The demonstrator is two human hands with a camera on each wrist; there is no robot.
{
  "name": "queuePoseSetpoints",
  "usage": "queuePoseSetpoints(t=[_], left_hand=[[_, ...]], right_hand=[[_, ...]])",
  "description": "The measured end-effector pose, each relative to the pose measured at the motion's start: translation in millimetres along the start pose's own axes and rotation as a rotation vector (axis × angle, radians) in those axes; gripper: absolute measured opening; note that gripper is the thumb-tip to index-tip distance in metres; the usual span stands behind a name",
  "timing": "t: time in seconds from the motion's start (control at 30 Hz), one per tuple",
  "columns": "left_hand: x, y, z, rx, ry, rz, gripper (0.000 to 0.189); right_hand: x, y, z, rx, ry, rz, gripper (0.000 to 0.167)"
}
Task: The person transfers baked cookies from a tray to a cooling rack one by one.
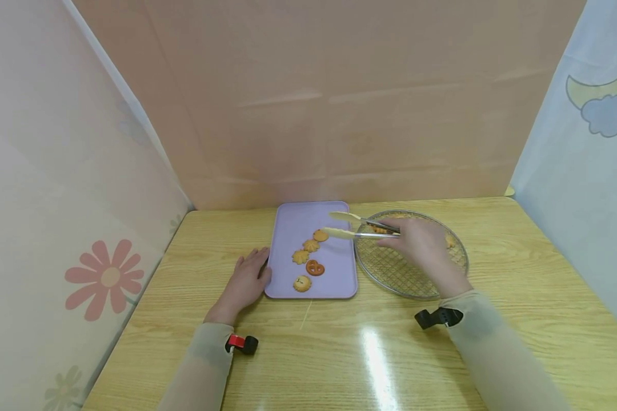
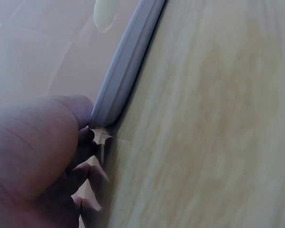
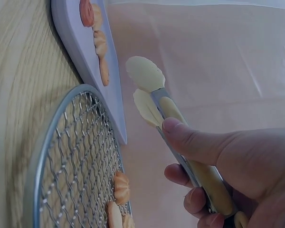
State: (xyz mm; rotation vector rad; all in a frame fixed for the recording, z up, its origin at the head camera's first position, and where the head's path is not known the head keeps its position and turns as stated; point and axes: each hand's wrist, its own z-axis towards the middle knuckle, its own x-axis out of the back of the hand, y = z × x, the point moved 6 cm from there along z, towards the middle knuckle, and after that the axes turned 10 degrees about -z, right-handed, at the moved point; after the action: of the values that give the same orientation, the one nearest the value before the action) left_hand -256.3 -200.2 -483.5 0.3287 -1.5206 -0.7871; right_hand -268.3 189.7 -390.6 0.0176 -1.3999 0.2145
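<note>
My right hand (image 1: 419,242) grips a pair of tongs (image 3: 180,137) with cream-coloured tips, thumb on one arm and fingers curled round the other. The tips stand apart with nothing between them, over the right side of a lilac tray (image 1: 288,220). On the tray a diagonal row of cookies (image 1: 311,245) runs down to a pretzel (image 1: 315,268) and a round cookie with green specks (image 1: 302,283). My left hand (image 1: 244,282) rests on the table at the tray's left edge, its thumb touching the rim; its other fingers are partly hidden in the left wrist view.
A round wire mesh rack (image 1: 391,268) stands right of the tray, under my right hand. More cookies (image 3: 121,187) lie toward its far side, partly hidden by the hand. A brown cloth wall (image 1: 329,114) rises behind the wooden table (image 1: 313,354).
</note>
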Motion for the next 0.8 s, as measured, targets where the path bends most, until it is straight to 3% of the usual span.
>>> queuePoseSetpoints(t=[0.3,0.8], left_hand=[[-0.2,-0.7,0.3,0.009,-0.003,0.006,0.058],[0.1,0.7,-0.9,-0.022,0.031,-0.026,0.057]], right_hand=[[-12,-5,5.7,-0.005,-0.026,0.058,0.061],[-22,-12,5.3,-0.004,-0.060,0.003,0.060]])
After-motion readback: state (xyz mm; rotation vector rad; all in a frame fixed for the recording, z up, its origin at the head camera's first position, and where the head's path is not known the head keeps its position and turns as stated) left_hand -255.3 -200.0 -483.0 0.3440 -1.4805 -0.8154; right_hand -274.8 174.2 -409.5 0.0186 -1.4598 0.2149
